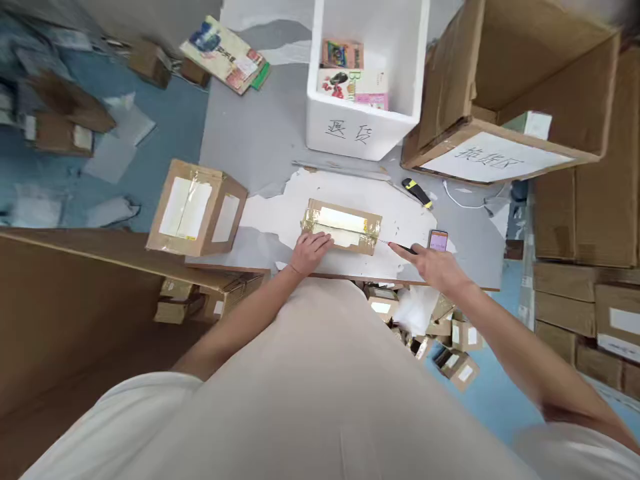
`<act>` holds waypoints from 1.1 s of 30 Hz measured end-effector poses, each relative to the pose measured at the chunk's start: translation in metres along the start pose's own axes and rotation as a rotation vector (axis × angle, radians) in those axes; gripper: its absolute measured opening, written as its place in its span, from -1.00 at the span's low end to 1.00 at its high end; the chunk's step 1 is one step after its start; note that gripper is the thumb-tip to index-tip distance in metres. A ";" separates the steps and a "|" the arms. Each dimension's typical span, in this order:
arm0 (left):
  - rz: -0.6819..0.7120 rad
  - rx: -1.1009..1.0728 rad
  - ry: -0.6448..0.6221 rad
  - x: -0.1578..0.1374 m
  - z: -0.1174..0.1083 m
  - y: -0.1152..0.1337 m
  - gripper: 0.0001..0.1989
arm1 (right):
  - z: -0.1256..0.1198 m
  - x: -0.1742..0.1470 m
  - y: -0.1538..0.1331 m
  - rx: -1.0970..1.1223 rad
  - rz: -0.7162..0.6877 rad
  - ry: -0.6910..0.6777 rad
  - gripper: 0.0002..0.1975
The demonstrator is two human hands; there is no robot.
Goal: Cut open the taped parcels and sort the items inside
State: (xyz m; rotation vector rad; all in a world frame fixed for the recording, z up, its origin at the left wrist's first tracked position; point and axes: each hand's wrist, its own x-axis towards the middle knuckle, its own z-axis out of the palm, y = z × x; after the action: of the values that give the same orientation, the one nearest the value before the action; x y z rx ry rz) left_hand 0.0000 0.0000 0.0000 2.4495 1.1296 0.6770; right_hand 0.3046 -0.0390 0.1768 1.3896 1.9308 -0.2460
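Observation:
A small taped cardboard box (343, 226) with a torn white label lies on the table in front of me. My left hand (311, 253) rests on its near left part, fingers laid over the top and slightly apart. My right hand (434, 265) is closed around the dark handle of a utility knife (411, 251). Its thin blade points left, close to the box's right end; whether it touches the cardboard I cannot tell. Beyond my right hand lies a second, black-and-yellow utility knife (417, 193).
At the left stands a larger taped box (197, 209). A white foam bin (363, 133) with packets and an open carton (495, 159) stand at the back. A phone (438, 241) lies near my right hand. Books (226, 55) lie at the far left; several boxes fill the floor.

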 end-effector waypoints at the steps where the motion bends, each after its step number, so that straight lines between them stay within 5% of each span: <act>1: -0.012 0.001 -0.008 0.001 -0.001 0.001 -0.69 | 0.006 -0.004 0.002 0.017 0.009 0.028 -0.14; 4: -0.031 0.012 -0.055 0.004 -0.006 0.004 -0.69 | 0.029 -0.014 0.002 0.263 0.061 0.136 -0.27; 9: -0.016 0.059 -0.194 0.024 -0.031 0.011 -0.67 | 0.079 -0.006 -0.024 1.260 0.229 0.317 -0.41; 14: -0.012 0.142 -0.289 0.065 -0.051 0.009 0.11 | 0.093 0.015 -0.049 1.816 0.329 0.310 -0.29; 17: -0.050 0.167 -0.366 0.081 -0.052 0.005 0.26 | 0.091 0.020 -0.053 1.905 0.293 0.322 -0.26; 33: -0.085 0.106 -0.348 0.080 -0.041 -0.004 0.15 | 0.085 0.029 -0.016 1.739 0.044 -0.074 -0.42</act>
State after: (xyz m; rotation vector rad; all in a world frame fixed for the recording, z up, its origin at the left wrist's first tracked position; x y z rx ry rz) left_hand 0.0199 0.0701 0.0533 2.4621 1.1422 0.1582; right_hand 0.3237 -0.0697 0.0932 2.2275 1.3536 -2.2512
